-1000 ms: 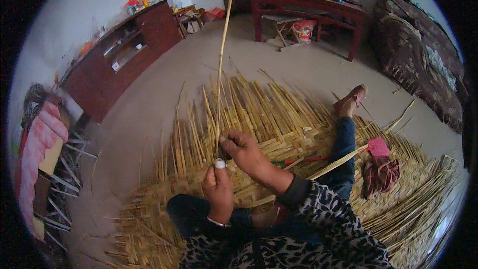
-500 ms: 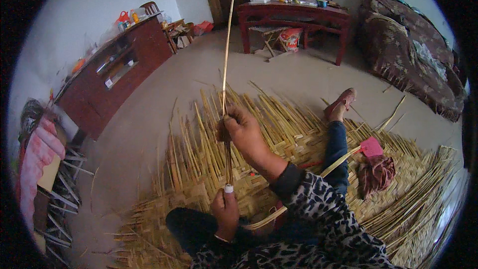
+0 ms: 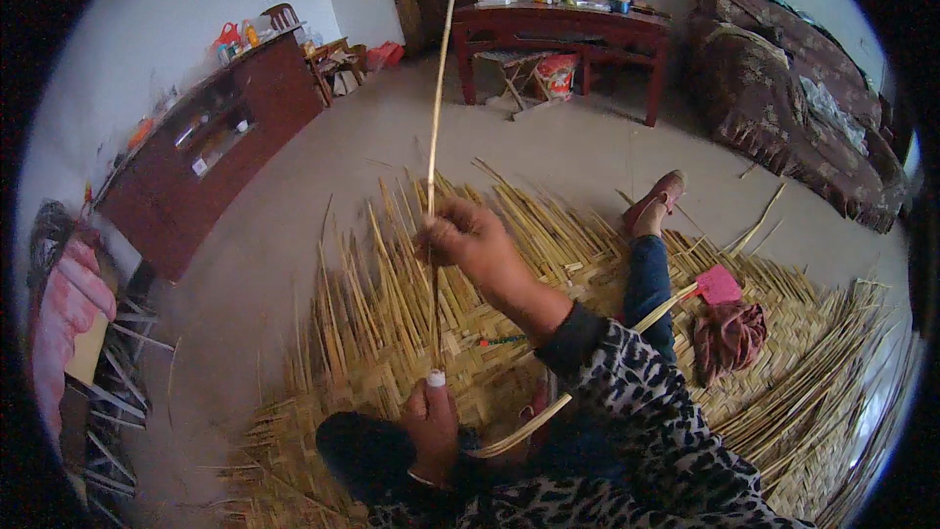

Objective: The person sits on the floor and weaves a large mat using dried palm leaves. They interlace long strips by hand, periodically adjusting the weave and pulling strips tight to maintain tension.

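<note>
Possibly the strip [image 3: 439, 88], pinched by the near left hand [image 3: 431, 429] and farther right hand [image 3: 478, 243], could be snapped by bending.

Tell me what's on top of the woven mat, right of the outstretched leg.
A pink paddle and a crumpled brown cloth. The mat beneath them, and whatever the patterned sleeve hides, can't be seen.
</note>
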Motion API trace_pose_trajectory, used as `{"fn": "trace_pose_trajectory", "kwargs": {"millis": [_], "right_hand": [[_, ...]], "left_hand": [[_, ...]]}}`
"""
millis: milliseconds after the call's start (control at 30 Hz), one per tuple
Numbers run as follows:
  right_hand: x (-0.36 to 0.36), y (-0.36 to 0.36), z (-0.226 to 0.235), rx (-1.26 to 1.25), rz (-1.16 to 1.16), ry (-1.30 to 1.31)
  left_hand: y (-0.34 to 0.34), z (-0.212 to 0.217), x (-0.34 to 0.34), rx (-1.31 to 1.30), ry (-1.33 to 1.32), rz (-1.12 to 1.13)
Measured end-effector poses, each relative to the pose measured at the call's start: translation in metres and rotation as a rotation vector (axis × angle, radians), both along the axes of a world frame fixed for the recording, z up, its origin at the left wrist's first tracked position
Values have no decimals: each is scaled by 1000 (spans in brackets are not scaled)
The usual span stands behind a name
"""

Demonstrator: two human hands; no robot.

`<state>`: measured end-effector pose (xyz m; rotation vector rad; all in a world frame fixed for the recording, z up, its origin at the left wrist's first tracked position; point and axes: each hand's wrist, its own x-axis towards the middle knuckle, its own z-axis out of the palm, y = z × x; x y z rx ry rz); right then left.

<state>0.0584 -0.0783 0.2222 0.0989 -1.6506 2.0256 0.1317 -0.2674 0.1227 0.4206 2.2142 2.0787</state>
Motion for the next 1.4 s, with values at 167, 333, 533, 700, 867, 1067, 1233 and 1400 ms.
{"fn": "trace_pose_trajectory", "kwargs": {"millis": [167,333,533,700,867,1067,1233,1400], "right_hand": [[17,-32,-36,413,34,-229],[26,-37,-47,62,303,-189],[25,-36,-35,-47,376,-252],[15,-35,-20,-211,375,-233],[9,-26,-1,-330,337,-180],[-5,-12,12,-353,270,-172],[-9,-4,20,-316,214,-147],[-11,8,30,-332,83,-108]], "left_hand": [[5,10,-12,124,-171,43],[3,15,-11,120,-223,63],[4,17,-8,141,-262,26],[4,5,-4,146,-220,56],[-1,-12,-4,-40,-13,17],[-1,-23,7,131,-147,-19],[-2,-19,12,61,-207,-32],[-8,-24,20,-80,-68,-15]]}}
